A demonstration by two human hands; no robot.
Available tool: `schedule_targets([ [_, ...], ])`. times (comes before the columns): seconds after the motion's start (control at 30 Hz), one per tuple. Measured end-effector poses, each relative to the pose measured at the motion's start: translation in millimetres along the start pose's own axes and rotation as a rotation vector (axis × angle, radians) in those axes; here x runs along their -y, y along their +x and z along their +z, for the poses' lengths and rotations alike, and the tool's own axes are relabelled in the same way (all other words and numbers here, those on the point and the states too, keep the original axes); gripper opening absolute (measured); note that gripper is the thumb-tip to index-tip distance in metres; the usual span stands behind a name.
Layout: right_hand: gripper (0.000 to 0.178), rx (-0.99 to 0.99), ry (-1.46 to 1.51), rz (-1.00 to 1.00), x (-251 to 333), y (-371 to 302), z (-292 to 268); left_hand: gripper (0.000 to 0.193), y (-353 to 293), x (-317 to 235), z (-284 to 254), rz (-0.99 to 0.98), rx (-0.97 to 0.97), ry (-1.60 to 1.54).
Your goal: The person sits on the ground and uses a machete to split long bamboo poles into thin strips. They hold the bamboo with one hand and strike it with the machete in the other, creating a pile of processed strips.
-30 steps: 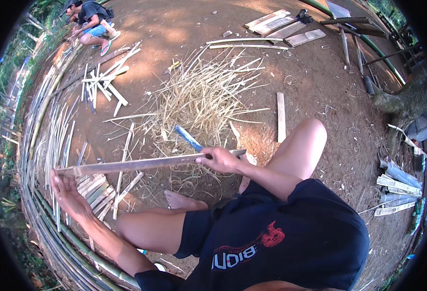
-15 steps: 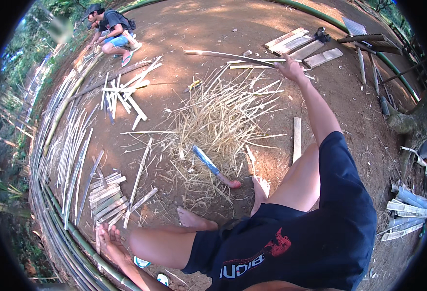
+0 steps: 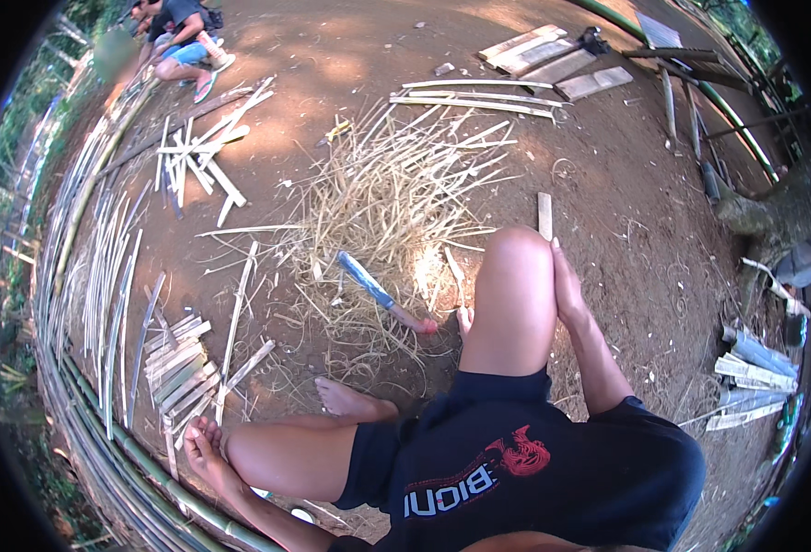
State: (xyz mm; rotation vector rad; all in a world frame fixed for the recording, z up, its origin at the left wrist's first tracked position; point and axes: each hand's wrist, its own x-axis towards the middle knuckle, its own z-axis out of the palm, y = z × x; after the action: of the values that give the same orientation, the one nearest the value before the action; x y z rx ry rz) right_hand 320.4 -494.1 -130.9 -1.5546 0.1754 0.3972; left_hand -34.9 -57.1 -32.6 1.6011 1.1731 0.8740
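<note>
My right hand point(image 3: 567, 281) lies against the outer side of my right knee, fingers stretched out, holding nothing. By my left knee, my left hand point(image 3: 205, 444) is turned up with fingers loosely curled and a little apart; nothing shows in it. In front of me a machete point(image 3: 365, 280) with a bluish blade and a reddish handle end rests on a heap of thin bamboo shavings point(image 3: 396, 198). Beyond the heap lie several long pale bamboo strips point(image 3: 479, 99). A short flat bamboo slat point(image 3: 544, 215) is on the ground just past my right knee.
A stack of short slats point(image 3: 181, 373) lies near my left hand, beside long bamboo poles point(image 3: 148, 455). Crossed strips point(image 3: 198, 161) lie at far left, near crouching people point(image 3: 180, 41). Boards point(image 3: 539, 57) lie at far right; split bamboo pieces point(image 3: 755, 373) are at right.
My right hand has let go of the long strip, which now lies with the others beyond the heap. That hand has come back to my right knee. My view has shifted slightly.
</note>
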Motion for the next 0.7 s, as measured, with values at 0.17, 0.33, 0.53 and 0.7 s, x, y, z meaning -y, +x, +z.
schedule_targets([
  [0.17, 0.058, -0.098, -0.500, -0.436, -23, -62, 17, 0.033, 10, 2, 17, 0.099, 0.054, -0.119],
  [0.33, 0.047, -0.244, -0.602, -0.599, -58, -91, 18, 0.038, 13, -4, 39, 0.130, 0.016, -0.186],
  [0.53, 0.037, -0.320, -0.498, -0.514, -42, -76, 20, 0.035, 13, -11, 60, 0.189, 0.061, -0.205],
  [0.7, 0.033, -0.311, -0.481, -0.437, -30, -54, 18, 0.033, 11, -19, 68, 0.188, 0.068, -0.194],
])
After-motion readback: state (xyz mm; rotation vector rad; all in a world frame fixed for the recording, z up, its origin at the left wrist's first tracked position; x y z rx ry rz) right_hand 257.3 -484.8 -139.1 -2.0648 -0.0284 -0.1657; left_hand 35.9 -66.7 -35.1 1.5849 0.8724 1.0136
